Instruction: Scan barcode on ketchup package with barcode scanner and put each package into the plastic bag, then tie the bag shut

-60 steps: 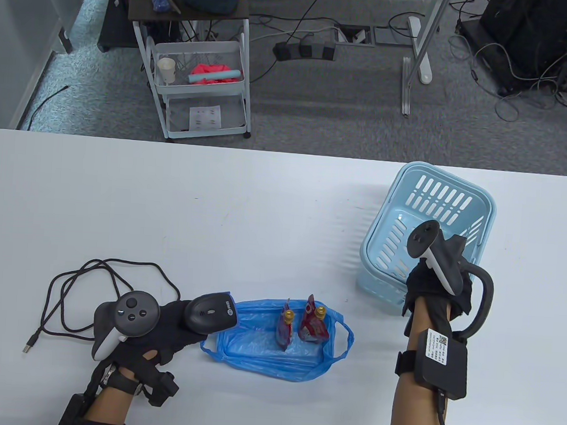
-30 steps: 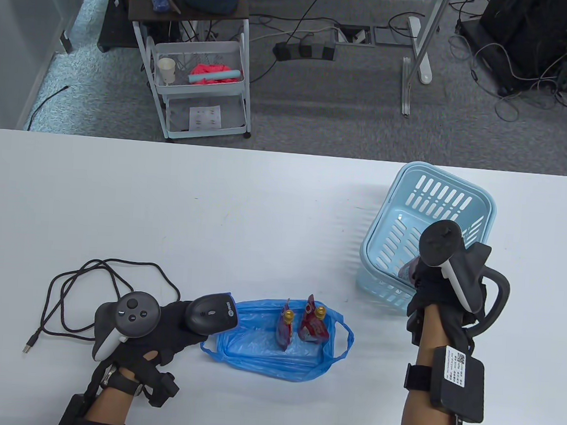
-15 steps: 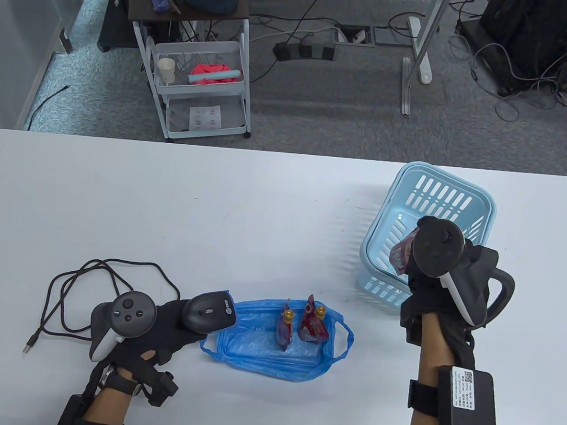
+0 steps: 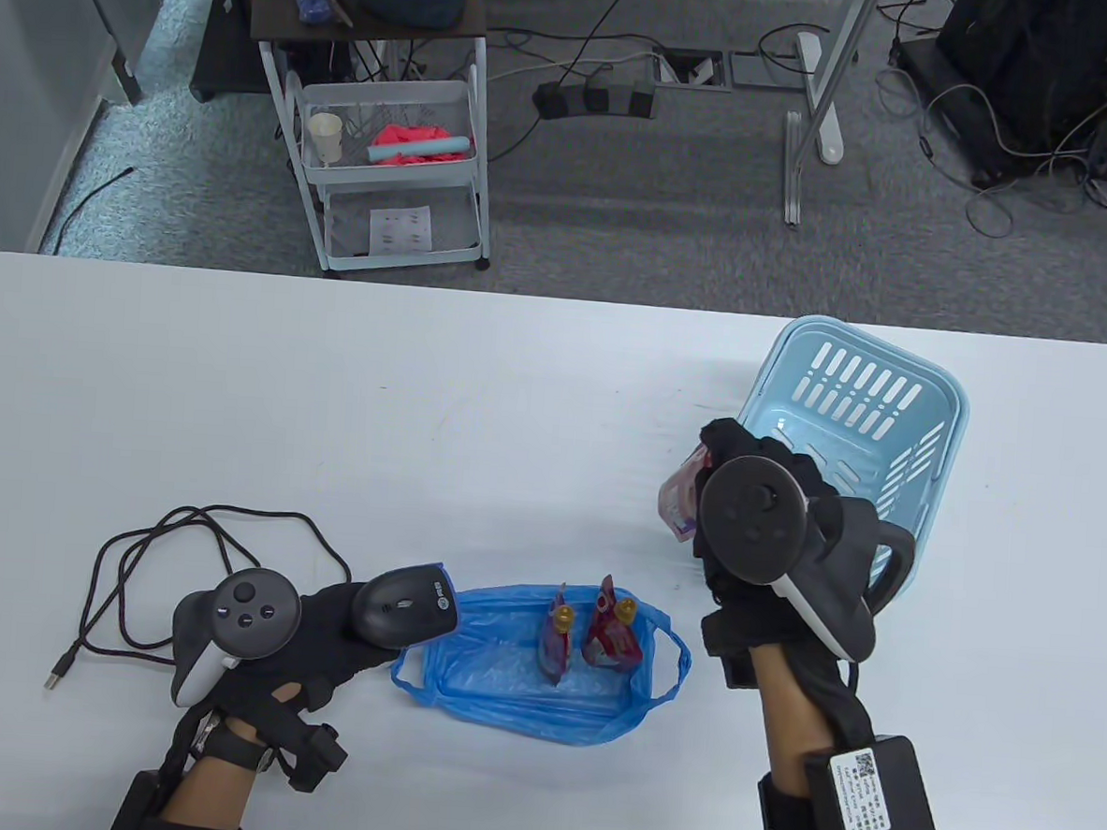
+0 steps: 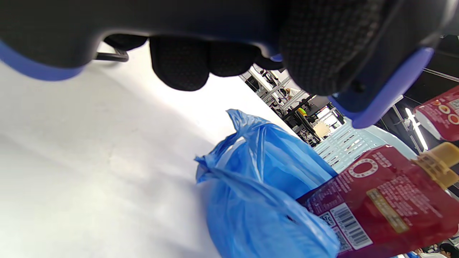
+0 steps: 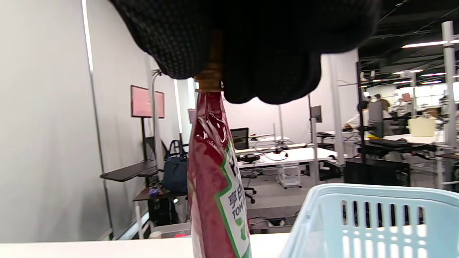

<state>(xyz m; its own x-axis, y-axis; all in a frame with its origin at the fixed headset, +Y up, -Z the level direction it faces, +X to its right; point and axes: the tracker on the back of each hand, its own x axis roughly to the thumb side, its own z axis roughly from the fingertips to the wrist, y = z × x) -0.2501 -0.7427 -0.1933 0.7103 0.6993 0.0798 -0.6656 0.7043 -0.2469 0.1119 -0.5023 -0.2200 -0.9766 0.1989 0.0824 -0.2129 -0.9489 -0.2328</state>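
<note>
My right hand (image 4: 746, 483) pinches a red ketchup package (image 4: 679, 502) by its gold cap and holds it in the air just left of the light blue basket (image 4: 930, 386). In the right wrist view the ketchup package (image 6: 218, 186) hangs straight down from my fingers (image 6: 272, 71). My left hand (image 4: 316, 621) grips the black barcode scanner (image 4: 406, 605) at the left edge of the open blue plastic bag (image 4: 518, 685). Two ketchup packages (image 4: 596, 633) stand in the bag. The left wrist view shows one ketchup package (image 5: 373, 200) with its barcode beside the blue plastic bag (image 5: 258, 186).
The scanner's black cable (image 4: 189, 543) loops over the table at the left, ending in a USB plug (image 4: 54, 680). A white cart (image 4: 390, 171) stands on the floor behind the table.
My right hand lifted a ketchup package out of the basket and carried it left, clear of the rim. The left hand with the scanner barely moved.
</note>
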